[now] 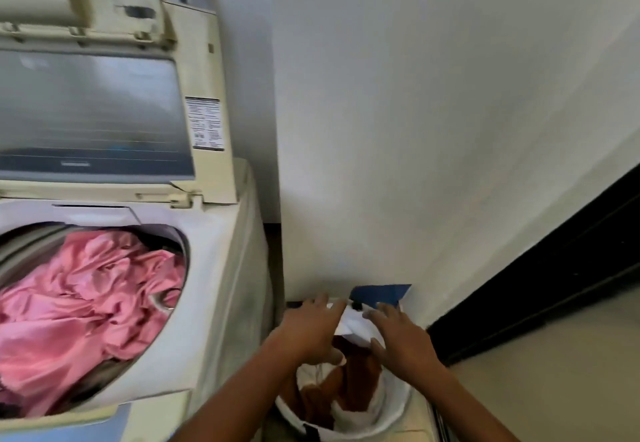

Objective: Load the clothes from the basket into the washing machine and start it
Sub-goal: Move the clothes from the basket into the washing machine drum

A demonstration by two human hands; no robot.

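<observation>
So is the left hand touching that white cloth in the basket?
Touching. The head view shows the left hand lying on the white cloth, fingers overlapping its edge with no gap, above the basket.

Cream washing machine (221,268), pink clothes (86,303), white basket (346,431), rust-brown garment (356,382), blue flap (379,294)

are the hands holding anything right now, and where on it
Both hands are in the basket at a white garment: left hand on its left edge, right hand on its right. Whether the fingers have closed cannot be told.
</observation>
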